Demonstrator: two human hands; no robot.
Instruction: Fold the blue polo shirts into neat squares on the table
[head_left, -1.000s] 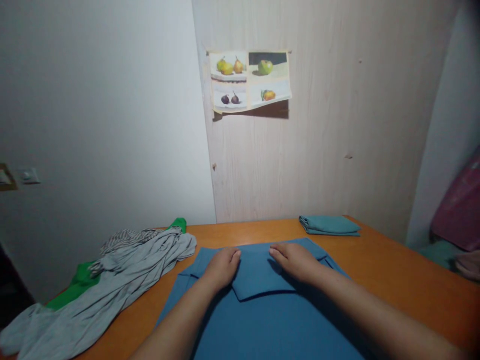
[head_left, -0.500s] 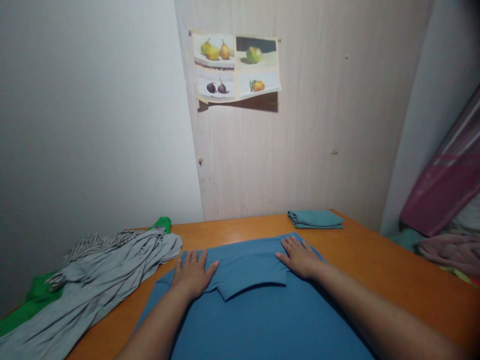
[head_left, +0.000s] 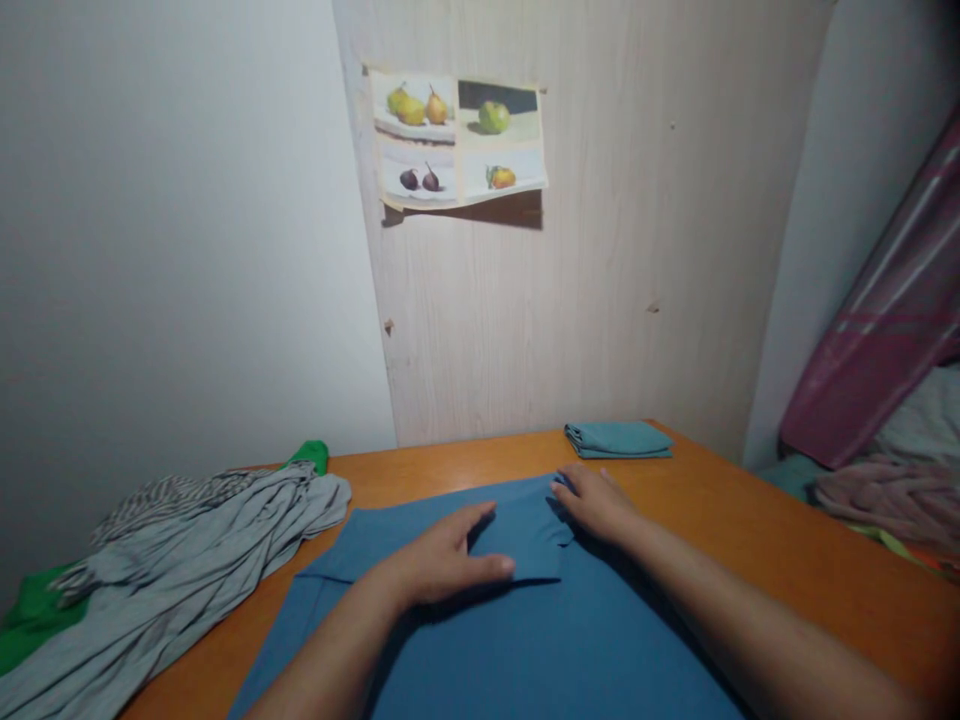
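Inspecting blue garment, short of the far edge of the surface: likely light, limp; take by corners. My left grip stands wide; my right grip (closure uncertain) meets its far-right corner.

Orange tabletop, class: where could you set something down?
Widest: tabletop right of the right forearm. Thinner: a strip behind the blue cloth, between grey cloth and folded teal cloth. Crowded: left (grey cloth), centre (blue cloth).
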